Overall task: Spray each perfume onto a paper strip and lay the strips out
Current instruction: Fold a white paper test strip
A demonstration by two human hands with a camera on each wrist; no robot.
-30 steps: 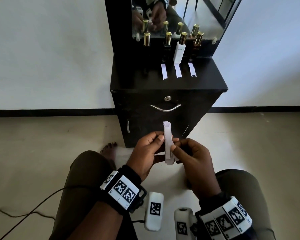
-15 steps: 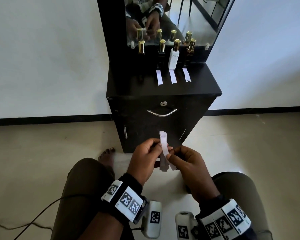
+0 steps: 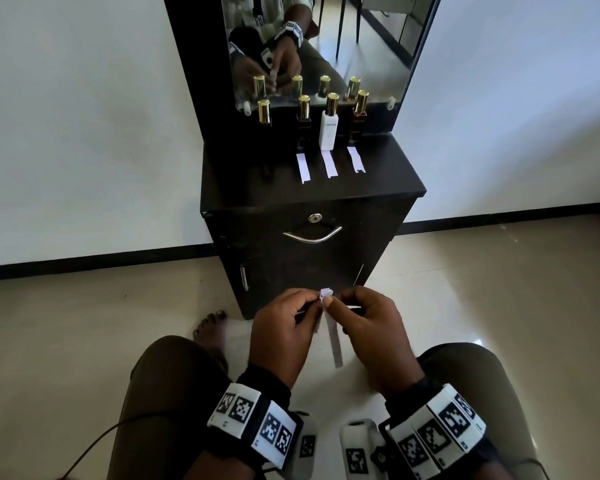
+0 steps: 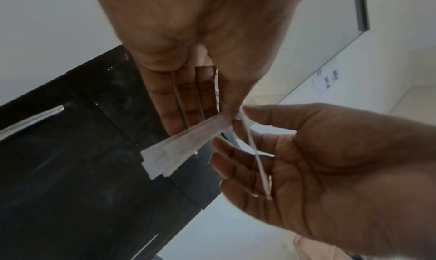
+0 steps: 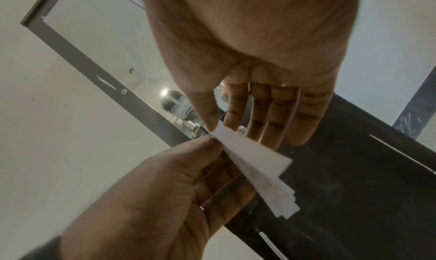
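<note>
1. We are reading one label only: the white bottle point(image 3: 328, 131) is carrying grey lettering that looks like "clensta". Any writing on the three dark bottles is too small to make out.
2. We are counting four gold-capped bottles standing in a row at the back of the cabinet point(image 3: 312, 192) top, against the mirror point(image 3: 329, 46): far-left bottle point(image 3: 264, 114), second bottle point(image 3: 303, 121), the white one, and the right bottle point(image 3: 359, 114).
3. Three laid strips point(image 3: 329, 163) are lying flat on the top, one in front of each of the three right-hand bottles; we are seeing none before the far-left bottle.
4. The left hand point(image 3: 284, 327) is pinching the bundle of strips point(image 4: 186, 142) between thumb and forefinger, low in front of the cabinet door, above the floor between the knees.
5. The right hand point(image 3: 368, 327) is pinching the top of one single strip point(image 3: 335, 344), its other fingers fairly straight; that strip is hanging down apart from the bundle.
6. The handle point(image 3: 312, 236) and lock point(image 3: 315, 218) are facing the hands; a bare foot point(image 3: 210, 327) is resting left of the cabinet base.
7. Against the frame half a second earlier, we are finding the strips splayed: then they were standing upright as one stack between both hands.
</note>
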